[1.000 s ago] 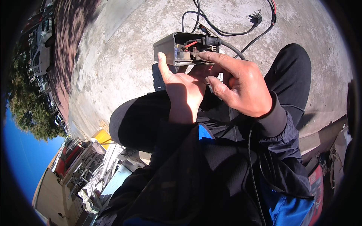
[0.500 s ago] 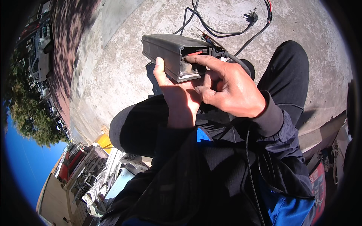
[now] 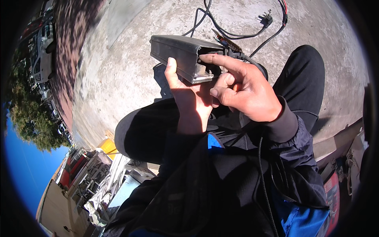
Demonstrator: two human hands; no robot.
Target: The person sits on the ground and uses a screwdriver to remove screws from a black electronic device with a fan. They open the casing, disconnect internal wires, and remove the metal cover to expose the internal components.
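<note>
A black metal box-shaped housing, like a charger case, lies tilted in my left hand. My left thumb presses its near side and the palm supports it from below. At its open right end, electronic parts show in shadow. My right hand points its index finger into that opening, the tip at the inner parts. Its other fingers curl towards the thumb, with a small orange spot between them that I cannot make out. A black cable leaves the open end behind my right hand.
On the concrete floor beyond the box lie looped black cables and a mains plug. A thin tool or part with a pointed end shows behind the housing. My bent knees flank my hands. A yellow object stands at left.
Both hands and the housing have shifted slightly right. The red wire seen at the opening before is now hidden behind my right index finger.
</note>
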